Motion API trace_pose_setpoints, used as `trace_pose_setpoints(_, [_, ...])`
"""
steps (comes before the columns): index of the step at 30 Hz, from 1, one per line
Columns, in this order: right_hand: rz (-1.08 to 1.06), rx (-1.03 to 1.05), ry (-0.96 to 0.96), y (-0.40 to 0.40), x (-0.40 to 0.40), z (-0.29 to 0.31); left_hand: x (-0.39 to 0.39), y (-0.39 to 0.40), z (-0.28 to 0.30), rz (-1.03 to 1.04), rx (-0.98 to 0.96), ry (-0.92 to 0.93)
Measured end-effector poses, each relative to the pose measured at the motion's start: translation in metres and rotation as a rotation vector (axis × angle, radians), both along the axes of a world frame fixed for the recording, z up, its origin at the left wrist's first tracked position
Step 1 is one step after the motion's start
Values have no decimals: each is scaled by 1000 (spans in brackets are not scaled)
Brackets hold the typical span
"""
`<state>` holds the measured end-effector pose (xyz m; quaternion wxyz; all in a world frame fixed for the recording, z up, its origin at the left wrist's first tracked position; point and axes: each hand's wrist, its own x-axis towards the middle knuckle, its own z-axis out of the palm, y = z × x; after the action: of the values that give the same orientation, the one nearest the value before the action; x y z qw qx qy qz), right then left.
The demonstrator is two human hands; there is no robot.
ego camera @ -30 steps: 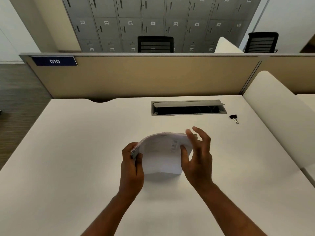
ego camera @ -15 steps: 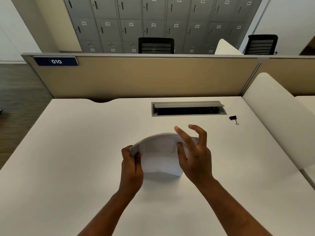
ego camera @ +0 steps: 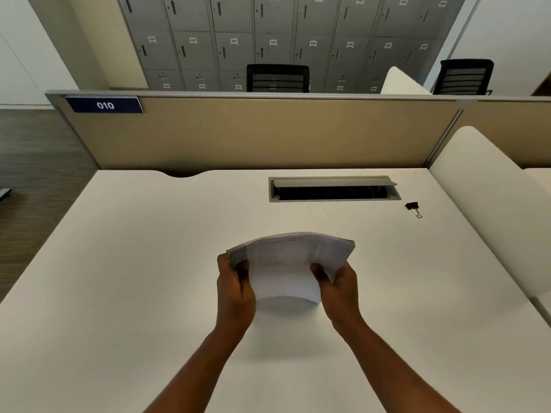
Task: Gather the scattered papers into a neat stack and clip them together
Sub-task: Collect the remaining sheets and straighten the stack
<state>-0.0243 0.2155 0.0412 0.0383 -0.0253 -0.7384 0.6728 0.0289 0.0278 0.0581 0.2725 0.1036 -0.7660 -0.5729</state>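
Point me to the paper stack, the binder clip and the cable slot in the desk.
paper stack (ego camera: 286,263): head view, front sheet's middle.
binder clip (ego camera: 412,205): head view, black body.
cable slot (ego camera: 334,192): head view, dark opening.

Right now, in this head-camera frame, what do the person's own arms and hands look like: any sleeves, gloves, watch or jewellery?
Both forearms are bare as far as the bottom edge of the frame; no sleeve shows. The left hand and the right hand wear no gloves. No watch, bracelet or strap shows at either wrist, and no ring on the parts of the fingers that can be seen. No markings or cables on the arms.
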Motion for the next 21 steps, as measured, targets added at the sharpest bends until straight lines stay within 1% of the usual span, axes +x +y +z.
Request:
trace_pose_setpoints(2, [22,29,22,2,6,-6,7,-2,-9,-1,-15,-11])
trace_pose_setpoints(6, [72,145,-132,6,19,-30,23,-3,-34,-69,-44,-114])
trace_pose_setpoints(8, [83,171,-171,7,21,-36,26,-3,-42,-85,-68,-134])
trace_pose_setpoints(12, [29,176,-101,9,12,-36,19,-6,-50,-65,-63,-171])
trace_pose_setpoints(14, [44,205,-117,9,12,-42,19,-6,-53,-81,-75,-175])
trace_pose_setpoints(17, [109,238,-173,7,15,-51,22,-6,-60,-111,-77,-232])
trace_pose_setpoints(21, [73,245,-139,8,14,-59,22,-6,-69,-92,-69,-267])
